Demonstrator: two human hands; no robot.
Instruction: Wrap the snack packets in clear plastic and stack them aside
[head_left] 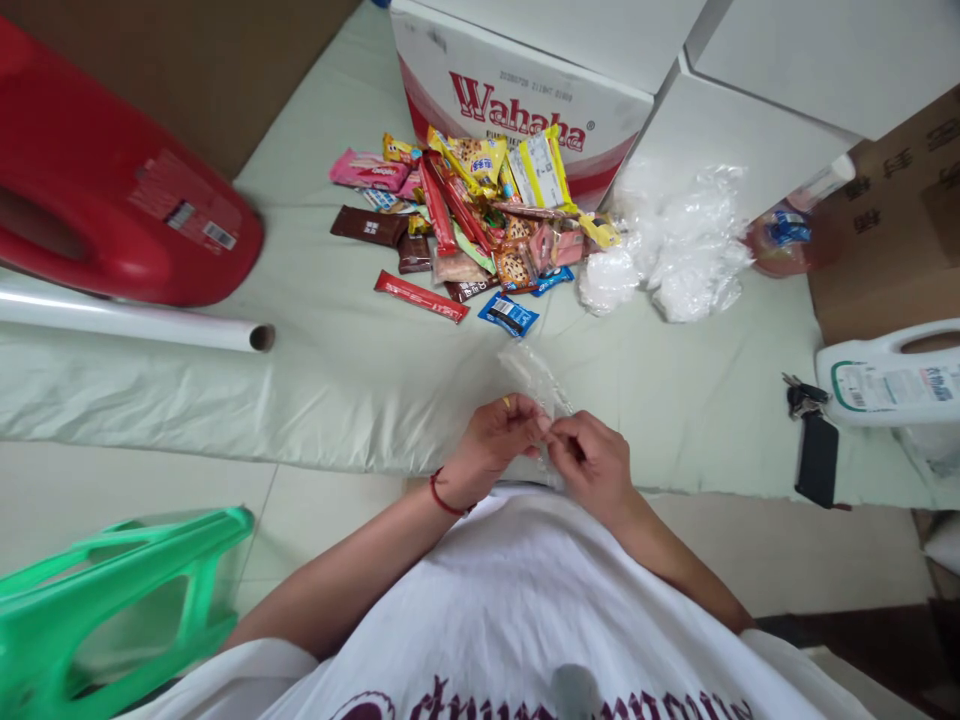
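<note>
Close to the front edge of the cloth-covered table, my left hand (504,446) and my right hand (592,462) meet fingertip to fingertip. Both pinch a clear plastic bag (536,372), which trails away from me over the cloth and looks flat. My fingers hide part of the bag. Beyond it lie a blue snack packet (509,315) and a red stick-shaped packet (422,297). Behind these is a heap of wrapped snacks (480,215) in yellow, red, brown and pink wrappers.
A Wahaha carton (517,95) stands behind the snacks, with crumpled clear bags (690,245) to its right. At left are a red jug (127,180) and a white roll (135,315). A white bottle (892,375), keys (806,396) and a black phone-like object (817,460) sit right. A green stool (127,600) stands below.
</note>
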